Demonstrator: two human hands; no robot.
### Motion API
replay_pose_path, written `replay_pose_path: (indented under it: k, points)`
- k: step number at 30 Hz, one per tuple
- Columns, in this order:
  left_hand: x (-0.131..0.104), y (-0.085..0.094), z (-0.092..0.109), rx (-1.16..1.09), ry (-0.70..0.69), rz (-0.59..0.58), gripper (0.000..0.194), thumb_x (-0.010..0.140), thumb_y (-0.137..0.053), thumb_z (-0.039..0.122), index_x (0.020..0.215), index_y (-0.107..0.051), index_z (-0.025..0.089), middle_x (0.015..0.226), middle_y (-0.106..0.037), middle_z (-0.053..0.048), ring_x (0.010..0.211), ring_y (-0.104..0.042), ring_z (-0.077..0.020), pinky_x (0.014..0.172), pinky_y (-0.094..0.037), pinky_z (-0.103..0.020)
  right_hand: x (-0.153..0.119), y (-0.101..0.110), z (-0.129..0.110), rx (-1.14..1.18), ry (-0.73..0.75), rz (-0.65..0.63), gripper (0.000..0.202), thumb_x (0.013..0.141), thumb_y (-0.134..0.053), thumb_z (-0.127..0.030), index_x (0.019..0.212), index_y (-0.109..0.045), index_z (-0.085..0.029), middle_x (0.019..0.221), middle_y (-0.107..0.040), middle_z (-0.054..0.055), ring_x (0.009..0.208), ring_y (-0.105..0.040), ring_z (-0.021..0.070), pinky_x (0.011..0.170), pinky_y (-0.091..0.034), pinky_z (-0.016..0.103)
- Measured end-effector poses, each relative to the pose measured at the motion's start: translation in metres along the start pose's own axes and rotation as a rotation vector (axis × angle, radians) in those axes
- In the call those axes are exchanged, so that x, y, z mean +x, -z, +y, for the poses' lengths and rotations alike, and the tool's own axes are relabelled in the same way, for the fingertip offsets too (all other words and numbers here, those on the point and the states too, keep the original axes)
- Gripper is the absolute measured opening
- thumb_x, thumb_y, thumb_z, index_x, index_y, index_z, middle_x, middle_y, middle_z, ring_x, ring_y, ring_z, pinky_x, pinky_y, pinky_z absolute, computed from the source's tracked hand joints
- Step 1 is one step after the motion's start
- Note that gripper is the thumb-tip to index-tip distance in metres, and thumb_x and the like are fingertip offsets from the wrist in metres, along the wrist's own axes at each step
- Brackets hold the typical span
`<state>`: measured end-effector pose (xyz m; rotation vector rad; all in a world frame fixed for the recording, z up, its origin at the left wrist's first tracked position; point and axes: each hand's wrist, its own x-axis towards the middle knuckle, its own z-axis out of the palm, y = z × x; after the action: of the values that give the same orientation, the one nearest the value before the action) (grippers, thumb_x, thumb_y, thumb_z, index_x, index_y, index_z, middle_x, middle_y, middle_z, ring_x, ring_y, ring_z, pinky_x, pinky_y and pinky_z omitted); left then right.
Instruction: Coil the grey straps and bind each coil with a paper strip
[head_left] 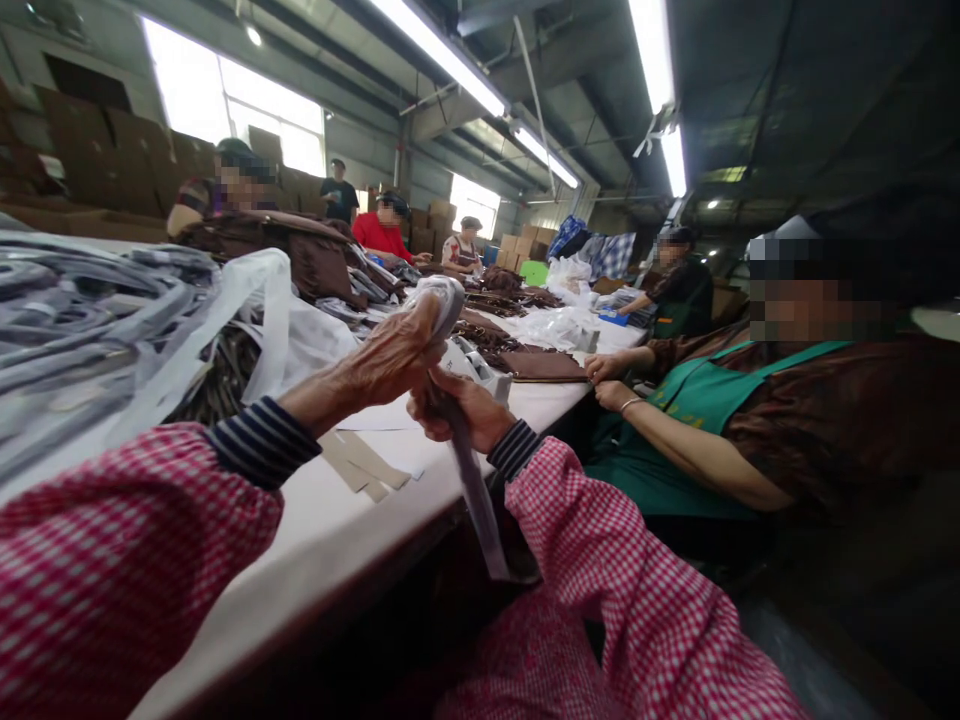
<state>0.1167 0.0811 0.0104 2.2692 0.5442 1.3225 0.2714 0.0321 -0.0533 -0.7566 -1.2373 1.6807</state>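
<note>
My left hand [394, 345] is closed around the upper part of a strap [478, 495] wrapped in thin clear plastic, its looped top showing above my fingers. Just below and to the right, my right hand [472, 408] grips the same strap. The lower end hangs past the table edge toward my lap. What lies inside both fists is partly hidden. Left of my hands, a white plastic bag [259, 320] stands open beside a big pile of plastic-wrapped grey straps [82, 310]. Flat beige paper strips [364, 465] lie on the table under my wrists.
The white table [292, 560] runs away from me. Brown bags [289, 255] and loose plastic [559, 330] are heaped along it. At right, a co-worker in a green apron [679, 415] handles a brown zipped piece [544, 365]. Other people work farther back; cartons [112, 150] line the wall.
</note>
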Motion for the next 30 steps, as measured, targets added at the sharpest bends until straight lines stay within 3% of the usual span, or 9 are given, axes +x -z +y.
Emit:
replay_pose_path:
  k: [2,5,11,16,20,22,25,28,30]
  points:
    - [-0.004,0.005,-0.007,0.224,-0.095,-0.152,0.036,0.076,-0.076,0.032,0.081,-0.041,0.024,0.071,-0.043,0.003,0.064,-0.043,-0.0178,0.066,-0.034,-0.032,0.001,0.003,-0.001,-0.079,-0.094,-0.009,0.044,0.1,-0.057,-0.056,0.087,-0.064,-0.015,0.071,-0.068,0.004,0.051,-0.055,0.0113,0.043,-0.043,0.02]
    - [-0.012,0.014,-0.015,0.355,-0.133,-0.291,0.041,0.076,-0.075,0.042,0.083,-0.039,0.024,0.074,-0.044,0.0,0.065,-0.044,-0.0201,0.065,-0.032,-0.034,0.001,0.007,-0.002,-0.12,-0.198,-0.052,0.04,0.106,-0.048,-0.044,0.089,-0.064,-0.012,0.065,-0.067,0.004,0.047,-0.057,0.012,0.041,-0.045,0.02]
    - [-0.04,0.022,-0.029,0.422,-0.17,-0.44,0.031,0.07,-0.066,0.017,0.089,-0.043,0.024,0.081,-0.054,-0.003,0.069,-0.05,-0.0228,0.064,-0.034,-0.035,0.001,0.009,0.005,-0.066,-0.286,-0.216,0.046,0.109,-0.028,-0.037,0.095,-0.063,-0.011,0.056,-0.064,0.0,0.031,-0.045,0.0095,0.033,-0.037,0.02]
    - [-0.065,0.016,-0.04,0.398,-0.22,-0.448,0.022,0.079,-0.046,0.004,0.088,-0.043,0.024,0.079,-0.057,-0.002,0.065,-0.049,-0.0199,0.063,-0.036,-0.033,-0.006,0.01,0.015,-0.103,-0.339,-0.231,0.044,0.105,-0.038,-0.045,0.095,-0.064,-0.01,0.054,-0.063,0.0,0.028,-0.04,0.0079,0.031,-0.033,0.019]
    - [-0.082,0.012,-0.042,0.433,-0.163,-0.503,0.021,0.082,-0.045,0.006,0.092,-0.045,0.024,0.083,-0.06,-0.003,0.071,-0.055,-0.0218,0.066,-0.041,-0.033,-0.024,0.014,0.018,-0.155,-0.309,-0.197,0.039,0.095,-0.061,-0.047,0.106,-0.065,-0.01,0.062,-0.068,0.0,0.03,-0.043,0.0059,0.031,-0.031,0.017]
    - [-0.085,0.008,-0.039,0.369,-0.067,-0.445,0.021,0.08,-0.054,0.012,0.097,-0.048,0.023,0.087,-0.063,-0.005,0.078,-0.06,-0.0244,0.072,-0.046,-0.035,-0.037,0.016,0.019,-0.192,-0.274,-0.14,0.041,0.091,-0.068,-0.047,0.107,-0.065,-0.01,0.061,-0.067,-0.001,0.032,-0.043,0.0053,0.032,-0.03,0.016]
    - [-0.075,-0.001,-0.032,0.059,0.141,-0.275,0.026,0.081,-0.069,0.028,0.101,-0.054,0.022,0.098,-0.07,-0.007,0.088,-0.066,-0.0265,0.079,-0.052,-0.037,-0.054,0.014,0.023,-0.269,-0.229,-0.008,0.043,0.087,-0.072,-0.051,0.103,-0.065,-0.011,0.057,-0.062,-0.003,0.032,-0.041,0.0044,0.032,-0.027,0.016]
    - [-0.051,-0.013,-0.025,-0.375,0.385,0.071,0.025,0.088,-0.071,0.042,0.09,-0.062,0.018,0.089,-0.074,-0.008,0.082,-0.071,-0.0242,0.077,-0.055,-0.034,-0.064,0.008,0.033,-0.332,-0.138,0.13,0.041,0.086,-0.07,-0.052,0.099,-0.061,-0.015,0.057,-0.062,-0.004,0.032,-0.041,0.0048,0.033,-0.027,0.015]
    - [-0.031,-0.016,-0.02,-0.678,0.488,0.309,0.026,0.091,-0.069,0.04,0.085,-0.063,0.015,0.077,-0.072,-0.007,0.072,-0.071,-0.0215,0.07,-0.057,-0.032,-0.067,0.004,0.043,-0.334,-0.083,0.193,0.04,0.086,-0.068,-0.054,0.097,-0.058,-0.017,0.058,-0.063,-0.004,0.033,-0.044,0.006,0.034,-0.028,0.016]
